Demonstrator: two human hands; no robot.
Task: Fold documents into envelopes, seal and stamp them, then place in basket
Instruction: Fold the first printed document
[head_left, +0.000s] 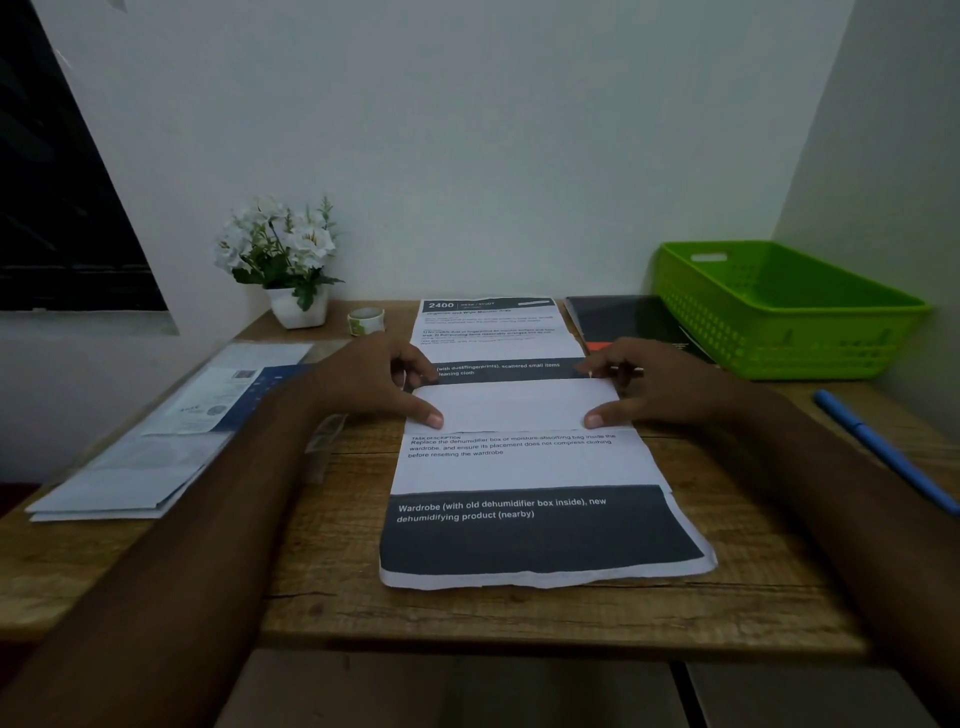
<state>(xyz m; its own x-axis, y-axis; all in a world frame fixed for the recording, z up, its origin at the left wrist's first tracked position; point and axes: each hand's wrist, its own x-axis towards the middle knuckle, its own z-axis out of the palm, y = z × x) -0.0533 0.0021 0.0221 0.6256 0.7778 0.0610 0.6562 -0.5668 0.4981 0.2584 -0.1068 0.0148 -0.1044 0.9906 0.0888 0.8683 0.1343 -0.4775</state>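
Document (524, 470) reads "TASK DESCRIPTION"; "Wardrobe"

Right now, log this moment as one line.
step: folding document | left grip: pinches document | right grip: pinches document | basket: looks empty

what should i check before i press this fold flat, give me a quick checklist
1. Both hands on the fold: left hand and right hand pinch the flap of the document at its two ends. ok
2. Flap square with the document's sides: its corners are hidden under the thumbs. cannot tell
3. Fold free of the second sheet behind it: the two meet under the fingers. cannot tell
4. Envelopes at hand: stacked on the table's left side. ok
5. Green basket ready: upright at the back right. ok
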